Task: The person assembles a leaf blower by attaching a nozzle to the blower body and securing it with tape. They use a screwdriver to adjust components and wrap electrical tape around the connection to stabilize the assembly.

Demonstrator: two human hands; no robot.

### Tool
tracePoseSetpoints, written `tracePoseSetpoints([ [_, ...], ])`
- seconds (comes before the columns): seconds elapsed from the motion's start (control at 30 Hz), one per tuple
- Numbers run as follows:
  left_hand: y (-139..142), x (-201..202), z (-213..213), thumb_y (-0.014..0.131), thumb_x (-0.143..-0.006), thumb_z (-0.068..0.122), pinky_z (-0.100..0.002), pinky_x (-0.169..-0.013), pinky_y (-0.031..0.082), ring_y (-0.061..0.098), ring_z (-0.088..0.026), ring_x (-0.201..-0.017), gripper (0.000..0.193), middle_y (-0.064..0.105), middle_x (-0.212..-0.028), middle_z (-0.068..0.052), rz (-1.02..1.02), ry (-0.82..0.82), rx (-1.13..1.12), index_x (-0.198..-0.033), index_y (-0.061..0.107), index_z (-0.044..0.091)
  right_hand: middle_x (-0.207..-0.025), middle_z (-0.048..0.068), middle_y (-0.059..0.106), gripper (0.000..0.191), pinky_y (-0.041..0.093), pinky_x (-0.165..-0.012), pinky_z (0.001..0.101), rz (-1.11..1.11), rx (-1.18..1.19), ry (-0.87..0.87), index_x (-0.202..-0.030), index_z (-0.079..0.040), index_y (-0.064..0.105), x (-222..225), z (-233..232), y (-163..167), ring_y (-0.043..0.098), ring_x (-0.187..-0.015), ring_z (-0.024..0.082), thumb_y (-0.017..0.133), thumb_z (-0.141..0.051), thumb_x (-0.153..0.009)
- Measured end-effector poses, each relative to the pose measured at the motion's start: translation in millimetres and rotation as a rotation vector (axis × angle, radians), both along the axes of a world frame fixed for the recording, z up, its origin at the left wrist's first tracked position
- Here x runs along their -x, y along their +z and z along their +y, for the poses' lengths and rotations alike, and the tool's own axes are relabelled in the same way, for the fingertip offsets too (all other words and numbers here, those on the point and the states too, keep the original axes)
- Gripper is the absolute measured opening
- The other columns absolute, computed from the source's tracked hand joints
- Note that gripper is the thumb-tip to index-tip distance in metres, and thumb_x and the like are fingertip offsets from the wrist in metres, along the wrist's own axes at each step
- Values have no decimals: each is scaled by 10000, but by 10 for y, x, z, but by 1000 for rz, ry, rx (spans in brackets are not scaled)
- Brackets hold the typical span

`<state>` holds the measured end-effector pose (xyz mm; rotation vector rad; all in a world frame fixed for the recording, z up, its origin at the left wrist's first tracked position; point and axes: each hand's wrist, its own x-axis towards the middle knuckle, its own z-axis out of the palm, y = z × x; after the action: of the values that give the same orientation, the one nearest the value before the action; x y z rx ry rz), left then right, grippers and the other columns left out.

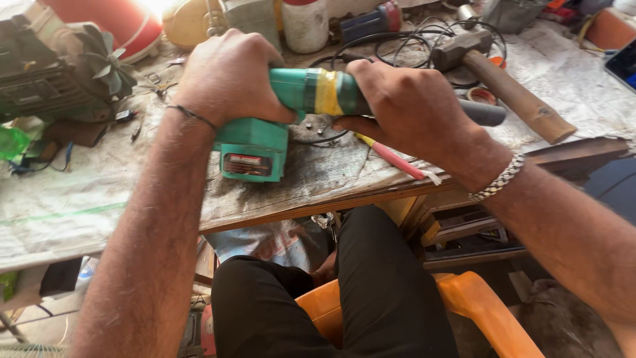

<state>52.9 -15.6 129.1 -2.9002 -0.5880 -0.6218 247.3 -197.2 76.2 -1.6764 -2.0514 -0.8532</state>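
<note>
— What have the hands got?
— Both grip the green power tool (278, 126): left hand (228, 76) closed over its head, right hand (404, 106) wrapped round the taped body.
— Where?
— Near the bench's (99, 192) front edge; hammer (503, 83) behind.

The power tool (255, 149) is teal green, with a yellow tape band (328, 93) round its body and a red and white label on its end. A hammer (503, 83) has a grey head and brown wooden handle, beside a pink and yellow screwdriver (394, 158). The worktop (86, 199) is covered in pale, stained sheeting, the chair (477, 308) is orange, and the trousers (358, 292) are black.
</note>
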Motion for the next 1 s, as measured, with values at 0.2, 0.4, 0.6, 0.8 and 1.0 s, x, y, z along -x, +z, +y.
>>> tracePoseSetpoints([
  [0.2, -25, 43, -131, 903, -513, 410, -449, -697, 587, 725, -319, -682, 463, 742, -768, -119, -33, -8, -88, -871, 819, 128, -875, 171, 681, 685, 583, -580, 373, -27, -49, -3, -1236, 42, 549, 102, -48, 30, 715, -681, 278, 846, -471, -892],
  [0.4, -86, 33, -288, 865, -476, 324, -431, -602, 592, 719, -305, -594, 386, 724, -695, -118, -64, 46, -185, -803, 804, 128, -961, 152, 671, 637, 591, -704, 398, -3, -234, -84, -1240, 35, 600, 418, 9, -123, 711, -849, 289, 913, -282, -785],
  [0.6, -90, -17, -384, 828, -511, 251, -417, -578, 596, 731, -302, -604, 295, 719, -689, -134, -44, 101, -218, -770, 788, 117, -944, 139, 663, 531, 595, -762, 425, 9, -365, -151, -1132, 16, 643, 483, 207, -217, 713, -877, 301, 923, -247, -766],
  [0.8, -90, -114, -469, 806, -522, 197, -405, -577, 599, 743, -305, -639, 228, 725, -712, -133, -15, 98, -241, -735, 782, 119, -802, 130, 645, 293, 589, -681, 396, -17, -319, -134, -909, 2, 626, 433, 292, -130, 702, -734, 288, 843, -124, -757],
  [1.0, -104, -54, -513, 812, -522, 179, -410, -556, 594, 741, -305, -625, 228, 722, -693, -129, -45, 128, -243, -742, 784, 124, -614, 125, 643, 207, 549, -533, 409, 61, 21, -133, -725, -56, 660, 429, 310, 193, 685, -554, 282, 828, -144, -644],
])
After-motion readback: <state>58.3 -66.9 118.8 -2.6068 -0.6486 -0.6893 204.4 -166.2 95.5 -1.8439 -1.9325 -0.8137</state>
